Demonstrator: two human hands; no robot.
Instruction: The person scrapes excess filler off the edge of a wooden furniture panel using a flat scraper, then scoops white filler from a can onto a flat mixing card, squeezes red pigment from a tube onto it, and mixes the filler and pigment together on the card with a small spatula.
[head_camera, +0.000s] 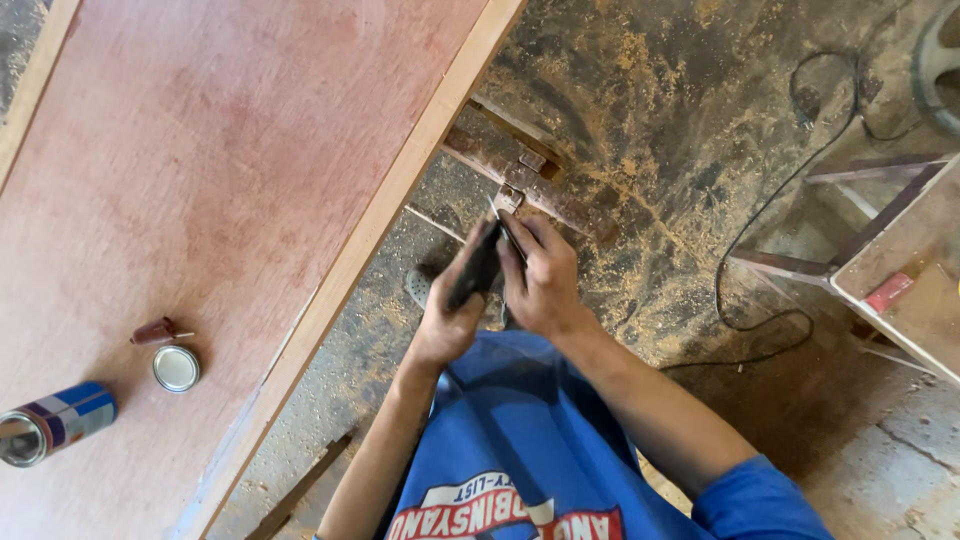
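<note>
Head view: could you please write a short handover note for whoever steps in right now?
Left hand: closed around a dark tool, tip pointed up at the rusty bracket under the board's edge.
Right hand: closed around the same tool from the other side.
On the board: open can lying on its side, round lid and a small brown piece beside it.
Floor: sawdust and a black cable.
Done: can opened. The tool's exact contact with the bracket cannot be told.

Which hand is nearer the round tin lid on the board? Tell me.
Left. The left hand is on the side toward the board's edge, closer to the tin lid; the right hand lies beyond it, farther away.
</note>
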